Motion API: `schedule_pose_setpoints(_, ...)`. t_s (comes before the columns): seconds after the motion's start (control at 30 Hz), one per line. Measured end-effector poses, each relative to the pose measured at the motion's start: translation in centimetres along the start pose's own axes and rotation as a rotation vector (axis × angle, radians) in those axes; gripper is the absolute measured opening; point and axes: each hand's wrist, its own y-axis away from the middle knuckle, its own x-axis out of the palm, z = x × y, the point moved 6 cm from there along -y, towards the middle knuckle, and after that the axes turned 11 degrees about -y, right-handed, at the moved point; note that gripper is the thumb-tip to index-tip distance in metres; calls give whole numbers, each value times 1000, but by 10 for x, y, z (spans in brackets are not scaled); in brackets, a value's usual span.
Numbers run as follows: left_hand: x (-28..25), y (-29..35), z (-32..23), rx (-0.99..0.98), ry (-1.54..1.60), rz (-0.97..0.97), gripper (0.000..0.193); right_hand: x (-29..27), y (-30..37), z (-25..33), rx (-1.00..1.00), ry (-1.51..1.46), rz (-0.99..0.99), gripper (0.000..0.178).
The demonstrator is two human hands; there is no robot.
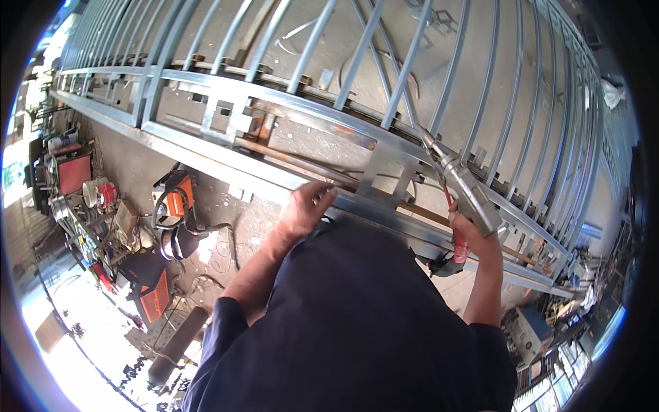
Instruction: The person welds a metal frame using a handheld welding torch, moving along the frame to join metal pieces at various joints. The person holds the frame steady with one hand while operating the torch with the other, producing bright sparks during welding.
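Our right hand [473,232] grips the grey, long-nosed metal tool [469,189], tip ahead of it; we should steady the silvery barred metal frame [309,108] with our half-curled left hand [303,211].

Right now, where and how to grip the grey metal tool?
Probably around the thick rear end of the grey metal tool, coming from the near side, where the right hand holds it: its body narrows forward to a slim tip pointing away.
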Motion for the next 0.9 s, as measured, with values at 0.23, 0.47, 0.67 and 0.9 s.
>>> schedule_pose_setpoints(0.23, 17, 87, 28, -84, 8, -25, 36, 32, 61, 23, -284, 80, -69, 19)
schedule_pose_setpoints(0.47, 65, 148, 44, 2, -12, 38, 39, -16, 154, 19, -565, 83, -253, 17)
schedule_pose_setpoints(0.67, 136, 201, 34, -32, 40, 203, 41, -93, 256, 35, -598, 28, -474, 16)
schedule_pose_setpoints(0.9, 182, 205, -8, -42, 5, 279, 43, -204, 298, 43, -695, 16, -572, 26)
